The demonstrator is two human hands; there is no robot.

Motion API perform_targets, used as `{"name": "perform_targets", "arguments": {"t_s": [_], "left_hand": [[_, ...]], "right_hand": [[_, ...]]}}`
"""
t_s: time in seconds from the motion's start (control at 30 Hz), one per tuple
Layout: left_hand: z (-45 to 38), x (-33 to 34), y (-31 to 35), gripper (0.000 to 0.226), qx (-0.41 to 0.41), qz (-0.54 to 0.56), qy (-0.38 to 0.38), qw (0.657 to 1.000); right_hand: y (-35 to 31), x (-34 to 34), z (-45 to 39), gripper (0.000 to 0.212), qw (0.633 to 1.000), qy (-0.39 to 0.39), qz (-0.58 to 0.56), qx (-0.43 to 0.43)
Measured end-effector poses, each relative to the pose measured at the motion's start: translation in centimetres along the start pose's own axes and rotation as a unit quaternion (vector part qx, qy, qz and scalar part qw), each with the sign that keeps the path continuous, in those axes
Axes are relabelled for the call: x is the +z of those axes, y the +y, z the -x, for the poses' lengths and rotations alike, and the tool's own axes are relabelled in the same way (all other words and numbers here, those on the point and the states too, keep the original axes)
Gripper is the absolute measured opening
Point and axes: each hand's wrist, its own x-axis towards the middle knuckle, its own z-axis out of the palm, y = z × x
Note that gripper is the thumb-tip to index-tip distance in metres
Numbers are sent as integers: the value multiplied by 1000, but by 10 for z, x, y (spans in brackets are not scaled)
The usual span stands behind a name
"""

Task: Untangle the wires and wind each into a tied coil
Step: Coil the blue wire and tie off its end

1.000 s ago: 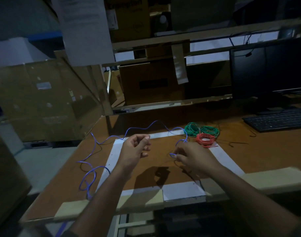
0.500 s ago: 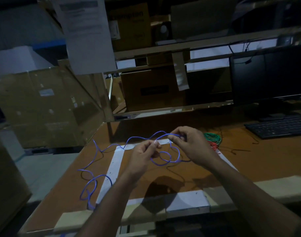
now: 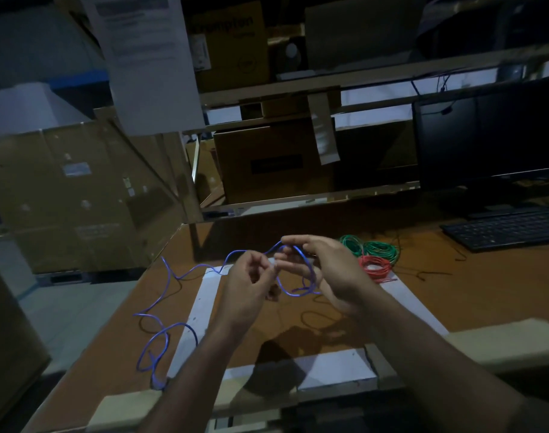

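A long blue wire (image 3: 185, 273) trails from the table's left edge up to my hands, with loose loops lying at the front left. My left hand (image 3: 246, 285) pinches the blue wire above the table's middle. My right hand (image 3: 326, 270) grips a small loop of the same wire wound round its fingers, just right of the left hand. Two green coils (image 3: 376, 248) and a red coil (image 3: 374, 267) lie on the table behind my right hand.
The brown table (image 3: 485, 285) bears a white taped rectangle (image 3: 201, 310). A black keyboard (image 3: 504, 228) and a dark monitor (image 3: 492, 135) stand at the right. Cardboard boxes (image 3: 73, 195) fill the left and the shelves behind. Thin black wire (image 3: 423, 273) lies right of the coils.
Both hands rose from the table and came together. My right hand brought the wire's end toward the left hand and formed a small loop round its fingers.
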Motion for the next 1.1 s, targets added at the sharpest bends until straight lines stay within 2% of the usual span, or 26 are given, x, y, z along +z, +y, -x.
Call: {"name": "perform_targets", "arguments": {"t_s": [0.03,0.1,0.2,0.27,0.37,0.4,0.47,0.53,0.57,0.6,0.7,0.77,0.8,0.9,1.0,1.03,1.1], "left_hand": [[3,2,5,13,-13,27,-13,999],[9,4,13,32,-59,79,-39,994],[12,4,20,51,-102,86,-109,985],[15,4,26,54,-85,31,-154,984],[20,5,30,43,-2,-60,-177,982],[20,3,30,42,17,-60,-173,983],[18,0,29,45,37,-23,-151,988],[17,1,33,46,31,63,-124,990],[17,3,38,45,18,133,-116,984],[16,4,44,44,1,213,-112,971],[5,-1,62,35,-56,429,-97,896],[-5,-8,69,32,-72,509,-74,855],[-8,-9,68,31,-71,522,-58,848],[-14,-6,57,30,-39,489,-17,871],[-20,1,48,31,10,437,-25,899],[-22,0,46,31,29,393,-20,919],[-24,-1,41,34,68,231,-5,971]], "right_hand": [[0,3,-1,39,1000,7,-6,-6],[0,6,-2,40,999,15,26,-11],[3,5,-3,32,993,13,113,-18],[8,1,-4,25,983,21,179,-41],[13,-4,-7,15,968,30,238,-76],[14,-5,-9,12,957,38,271,-98],[13,-10,-12,4,910,52,383,-148],[14,-13,-14,12,842,45,506,-180],[14,-15,-15,18,826,34,535,-173],[15,-17,-15,23,829,25,537,-155],[23,-22,-10,25,882,-22,466,-67],[27,-21,-6,23,910,-69,408,-13],[28,-18,-3,24,917,-91,388,13],[16,-6,6,30,921,-124,365,57],[0,1,16,37,918,-180,340,92],[-3,1,19,42,914,-204,334,108],[-7,0,24,50,904,-228,339,123]]}}
